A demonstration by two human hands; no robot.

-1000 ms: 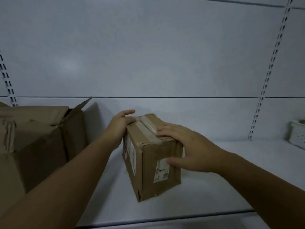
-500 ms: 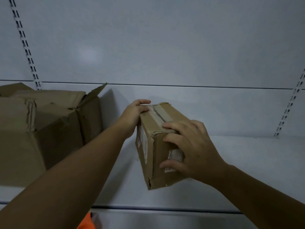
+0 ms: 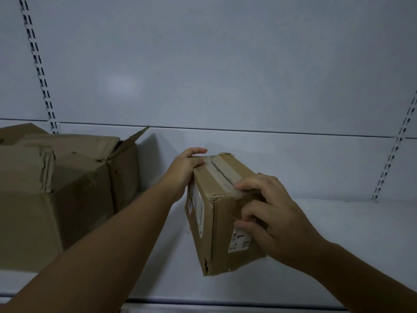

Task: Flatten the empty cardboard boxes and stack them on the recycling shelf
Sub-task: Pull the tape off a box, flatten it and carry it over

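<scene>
A small taped cardboard box [image 3: 220, 224] stands on the white shelf [image 3: 338, 233] in the middle of the view, with white labels on its left and near faces. My left hand [image 3: 185, 170] grips its far top-left corner, thumb on the taped top. My right hand [image 3: 275, 220] holds the near right side, fingertips curled at the end of the tape seam on the top edge. The box is whole and closed.
A large crumpled cardboard box [image 3: 56, 193] with loose open flaps stands on the shelf at the left, close to my left forearm. Slotted shelf uprights [image 3: 38, 64] run up the white back wall. The shelf's front edge [image 3: 225, 302] crosses the bottom.
The view has shifted so the boxes sit further right and lower. My right hand's fingers have curled from lying flat on the box to picking at the tape end. The left hand's grip is unchanged.
</scene>
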